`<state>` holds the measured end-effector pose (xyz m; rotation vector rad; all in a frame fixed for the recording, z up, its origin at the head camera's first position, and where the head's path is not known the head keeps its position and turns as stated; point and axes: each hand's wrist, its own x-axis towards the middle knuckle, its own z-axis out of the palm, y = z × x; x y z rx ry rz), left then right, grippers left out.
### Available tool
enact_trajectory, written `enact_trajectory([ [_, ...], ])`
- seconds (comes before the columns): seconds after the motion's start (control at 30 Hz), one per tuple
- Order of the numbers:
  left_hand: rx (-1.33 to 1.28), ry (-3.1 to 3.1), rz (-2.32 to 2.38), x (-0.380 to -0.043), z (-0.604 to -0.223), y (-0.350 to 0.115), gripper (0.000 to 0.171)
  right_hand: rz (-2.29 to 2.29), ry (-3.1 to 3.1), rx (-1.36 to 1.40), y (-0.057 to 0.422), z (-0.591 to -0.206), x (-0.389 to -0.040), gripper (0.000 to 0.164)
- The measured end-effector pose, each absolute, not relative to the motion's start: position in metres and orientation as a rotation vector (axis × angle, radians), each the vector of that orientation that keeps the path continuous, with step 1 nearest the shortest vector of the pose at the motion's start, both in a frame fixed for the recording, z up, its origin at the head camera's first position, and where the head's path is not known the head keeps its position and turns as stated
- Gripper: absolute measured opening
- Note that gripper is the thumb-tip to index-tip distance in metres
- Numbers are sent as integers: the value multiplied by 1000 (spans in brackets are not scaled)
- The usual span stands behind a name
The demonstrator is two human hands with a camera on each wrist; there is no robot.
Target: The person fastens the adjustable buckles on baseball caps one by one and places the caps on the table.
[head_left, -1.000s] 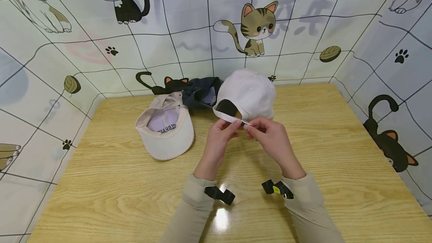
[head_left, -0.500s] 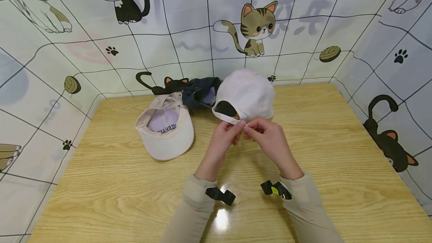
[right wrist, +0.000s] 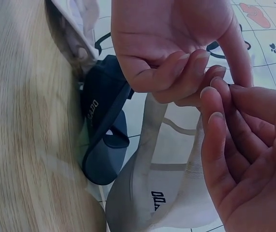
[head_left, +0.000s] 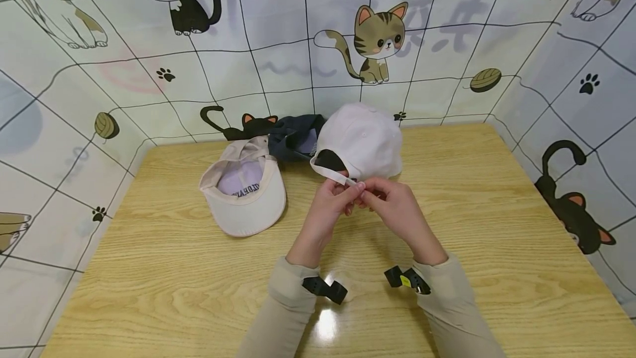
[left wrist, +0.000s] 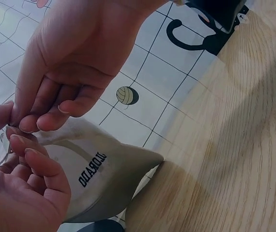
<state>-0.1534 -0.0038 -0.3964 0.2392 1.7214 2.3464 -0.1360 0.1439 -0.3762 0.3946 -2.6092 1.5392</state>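
Note:
A white baseball cap (head_left: 365,140) stands at the back of the table, its rear opening and adjustment strap (head_left: 332,174) turned toward me. My left hand (head_left: 325,211) pinches the strap near its end between thumb and fingers. Right beside it, my right hand (head_left: 397,211) pinches at the same spot, the fingertips of both hands meeting. The fingers hide the end of the strap and whatever fastener is there. In the left wrist view the white cap (left wrist: 114,186) shows dark lettering inside, behind the hands. The same cap (right wrist: 172,145) appears below the hands in the right wrist view.
A cream cap (head_left: 245,217) lies upturned on the left of the wooden table (head_left: 199,297). A navy cap (head_left: 293,134) sits between it and the white cap, near the cat-print backdrop (head_left: 278,32). Backdrop cloth also rises along both sides.
A dark, shiny piece showing between the fingertips one second ago is now covered. The hands have drawn closer together, and the white cap has shifted slightly left.

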Motion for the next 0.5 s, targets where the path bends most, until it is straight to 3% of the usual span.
enact_trajectory([
  [0.5,195,1641,2421,-151,-397,0,29,1512,-2592,370,144,-376,-134,9],
])
